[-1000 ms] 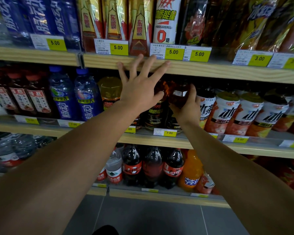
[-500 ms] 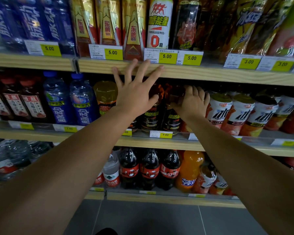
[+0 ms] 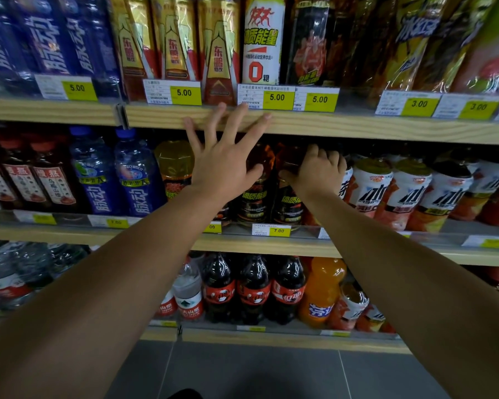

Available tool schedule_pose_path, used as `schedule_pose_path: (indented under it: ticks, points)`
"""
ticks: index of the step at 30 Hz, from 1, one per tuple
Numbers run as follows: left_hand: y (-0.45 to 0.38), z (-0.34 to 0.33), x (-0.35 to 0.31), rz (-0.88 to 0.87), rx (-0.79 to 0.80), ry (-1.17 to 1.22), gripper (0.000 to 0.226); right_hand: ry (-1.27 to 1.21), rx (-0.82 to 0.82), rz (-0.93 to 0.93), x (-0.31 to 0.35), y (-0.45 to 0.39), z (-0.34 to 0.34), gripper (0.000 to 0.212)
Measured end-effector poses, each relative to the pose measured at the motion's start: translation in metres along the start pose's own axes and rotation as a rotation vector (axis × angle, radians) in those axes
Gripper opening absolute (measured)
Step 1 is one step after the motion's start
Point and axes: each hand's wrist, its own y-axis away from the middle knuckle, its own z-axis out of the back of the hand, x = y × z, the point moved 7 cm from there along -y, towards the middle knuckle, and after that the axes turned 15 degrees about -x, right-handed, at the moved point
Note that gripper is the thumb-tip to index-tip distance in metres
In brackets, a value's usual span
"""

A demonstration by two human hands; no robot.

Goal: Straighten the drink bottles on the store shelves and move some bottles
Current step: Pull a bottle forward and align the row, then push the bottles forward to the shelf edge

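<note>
My left hand point(image 3: 225, 171) is open with its fingers spread. Its fingertips touch the wooden edge of the upper shelf point(image 3: 357, 128), and its palm hangs in front of the middle shelf's bottles. Two dark energy drink bottles with black labels stand side by side on the middle shelf point(image 3: 271, 244), the left one point(image 3: 254, 203) partly behind my left hand. My right hand point(image 3: 317, 174) is curled over the top of the right dark bottle point(image 3: 290, 208), thumb across its front. The bottle's neck and cap are hidden.
White-and-orange bottles point(image 3: 366, 191) stand just right of my right hand. A gold-capped bottle point(image 3: 175, 168) and blue bottles point(image 3: 136, 180) are on the left. Cola bottles point(image 3: 254, 289) and an orange soda point(image 3: 320, 292) fill the lower shelf. Price tags line the shelf edges.
My right hand has closed further over the dark bottle's top, fingers curling in from an open reach. My left hand stays spread at the upper shelf edge. The view has shifted slightly downward.
</note>
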Motion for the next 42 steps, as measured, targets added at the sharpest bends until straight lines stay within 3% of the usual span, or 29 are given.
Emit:
schedule_pose_path:
  ticks: [7,13,19,22,28,42]
  points:
    - [0.001,0.0,-0.001,0.003,0.018,0.01,0.086,-0.068,0.024,0.043,-0.007,0.009,0.006,0.094]
    - [0.006,0.001,-0.009,0.04,0.078,-0.013,0.09,-0.16,0.057,0.148,-0.045,0.043,0.019,0.08]
    - [0.018,0.001,-0.036,0.204,0.102,0.02,0.086,-0.168,0.158,0.124,-0.107,0.061,0.025,0.084]
    - [0.044,-0.006,-0.078,0.204,0.137,0.063,0.081,-0.184,0.176,0.141,-0.139,0.071,0.028,0.084]
    - [0.094,-0.051,-0.175,0.187,0.385,0.178,0.081,-0.199,0.191,0.17,-0.217,0.089,0.026,0.075]
    - [0.09,-0.076,-0.313,0.164,0.513,0.187,0.079,-0.187,0.298,0.139,-0.367,0.077,0.035,0.082]
